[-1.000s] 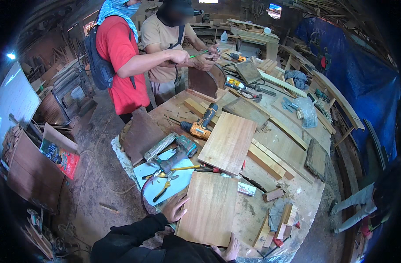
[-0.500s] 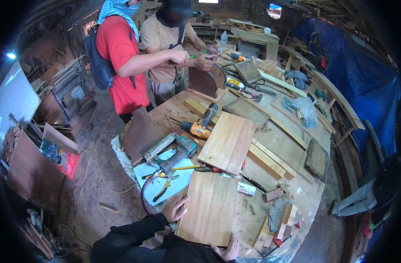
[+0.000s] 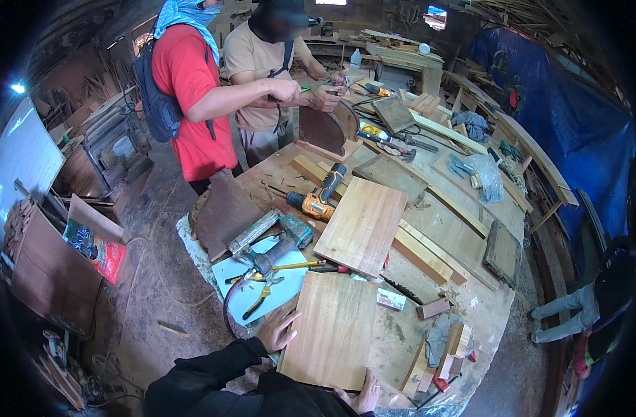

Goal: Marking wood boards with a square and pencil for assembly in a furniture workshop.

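A smooth light-brown wooden board [image 3: 332, 330] lies at the near edge of the workbench, right in front of me. Along its left edge rests my left hand [image 3: 279, 331], fingers stretched out and slightly apart. My right hand [image 3: 363, 397] grips the near right corner, thumb and fingers on either side of it. Just beyond lies a second similar board [image 3: 363, 226]. Left of the boards are pliers [image 3: 266, 295] with yellow-and-black handles, a yellow pencil-like stick [image 3: 290, 266] and a grey-green air nailer [image 3: 279, 250], partly over a pale blue sheet.
An orange-black cordless drill [image 3: 318, 201] lies past the nailer. Wood strips [image 3: 422, 254], offcuts [image 3: 429, 365] and a dark serrated blade [image 3: 401, 290] occupy the right side. Two people work with a curved dark wooden piece [image 3: 325, 128] across the bench. Another person [image 3: 575, 306] is at far right.
The person at the far right has shifted slightly, with more of the legs showing. My hands and the board look unmoved.
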### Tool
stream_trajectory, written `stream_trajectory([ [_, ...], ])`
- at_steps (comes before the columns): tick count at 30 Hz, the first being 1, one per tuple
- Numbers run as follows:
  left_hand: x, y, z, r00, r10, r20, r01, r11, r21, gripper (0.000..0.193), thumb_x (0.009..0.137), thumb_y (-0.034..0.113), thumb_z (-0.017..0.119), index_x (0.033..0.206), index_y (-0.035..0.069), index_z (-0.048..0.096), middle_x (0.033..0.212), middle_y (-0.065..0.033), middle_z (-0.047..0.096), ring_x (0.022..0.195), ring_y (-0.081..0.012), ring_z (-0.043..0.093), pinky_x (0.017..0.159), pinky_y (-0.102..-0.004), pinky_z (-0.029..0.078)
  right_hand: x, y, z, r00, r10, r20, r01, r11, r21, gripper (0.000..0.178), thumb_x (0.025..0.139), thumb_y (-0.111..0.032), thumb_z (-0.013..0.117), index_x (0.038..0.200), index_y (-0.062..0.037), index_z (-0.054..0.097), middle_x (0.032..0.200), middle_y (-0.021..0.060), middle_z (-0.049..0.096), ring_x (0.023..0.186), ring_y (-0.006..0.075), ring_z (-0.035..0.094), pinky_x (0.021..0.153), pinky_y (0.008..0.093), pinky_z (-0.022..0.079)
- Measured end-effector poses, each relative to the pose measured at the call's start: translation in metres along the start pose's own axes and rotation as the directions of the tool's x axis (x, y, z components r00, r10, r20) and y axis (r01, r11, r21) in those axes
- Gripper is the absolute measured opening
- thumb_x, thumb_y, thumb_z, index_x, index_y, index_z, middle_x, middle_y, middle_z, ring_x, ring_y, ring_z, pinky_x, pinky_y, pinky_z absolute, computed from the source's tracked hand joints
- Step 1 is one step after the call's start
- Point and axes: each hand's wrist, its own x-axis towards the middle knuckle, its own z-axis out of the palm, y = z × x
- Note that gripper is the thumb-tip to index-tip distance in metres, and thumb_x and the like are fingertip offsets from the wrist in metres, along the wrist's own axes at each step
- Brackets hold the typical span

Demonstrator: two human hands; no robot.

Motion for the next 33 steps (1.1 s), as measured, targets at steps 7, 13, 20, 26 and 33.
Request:
stream_trajectory([
  [7,-0.001,0.003,-0.002,1.000,-0.004,0.002,0.004,1.000,-0.008,0.058,0.092,0.029,0.055,0.144,0.008,0.040,0.141,-0.0246,0.043,0.129,-0.0439,0.042,0.113,-0.0549,0.026,0.024,-0.087,-0.104,0.896,0.206,0.393,-0.158,0.976,-0.151,0.111,0.073,-0.069,0.067,0.143,0.0086,0.030,0.136,0.0346,0.044,0.126,0.0471,0.045,0.107,0.0522,0.036],
  [13,-0.001,0.002,-0.001,1.000,-0.003,0.004,0.003,1.000,-0.014,0.058,0.092,0.028,0.056,0.144,0.008,0.039,0.141,-0.0243,0.043,0.129,-0.0438,0.042,0.113,-0.0549,0.026,-0.003,0.001,0.003,0.999,0.037,0.022,-0.037,0.999,0.008,0.114,0.071,-0.067,0.071,0.144,0.0081,0.028,0.139,0.0334,0.042,0.129,0.0468,0.042,0.109,0.0521,0.034],
  [20,-0.002,0.001,0.000,1.000,-0.012,0.006,0.012,1.000,0.001,0.058,0.093,0.029,0.055,0.144,0.008,0.039,0.142,-0.0239,0.043,0.129,-0.0438,0.042,0.113,-0.0549,0.025,0.000,-0.004,-0.004,0.999,0.031,0.027,-0.032,0.999,0.024,0.113,0.071,-0.065,0.072,0.145,0.0071,0.027,0.140,0.0331,0.041,0.130,0.0465,0.041,0.110,0.0519,0.032],
  [26,-0.001,0.003,-0.001,1.000,-0.007,0.009,0.007,1.000,0.005,0.058,0.093,0.030,0.055,0.144,0.008,0.040,0.143,-0.0239,0.042,0.130,-0.0432,0.042,0.113,-0.0550,0.025,-0.003,0.003,0.002,0.997,0.052,0.049,-0.052,0.999,-0.001,0.113,0.072,-0.066,0.071,0.145,0.0081,0.027,0.140,0.0340,0.041,0.129,0.0473,0.042,0.109,0.0525,0.033],
  [33,-0.002,0.000,0.000,1.000,-0.005,0.010,0.005,1.000,0.014,0.057,0.093,0.029,0.054,0.144,0.008,0.040,0.143,-0.0242,0.042,0.130,-0.0430,0.042,0.112,-0.0553,0.026,0.000,-0.004,-0.008,0.998,0.023,0.066,-0.023,1.000,-0.010,0.112,0.073,-0.068,0.068,0.144,0.0091,0.028,0.139,0.0346,0.042,0.129,0.0469,0.042,0.109,0.0513,0.033],
])
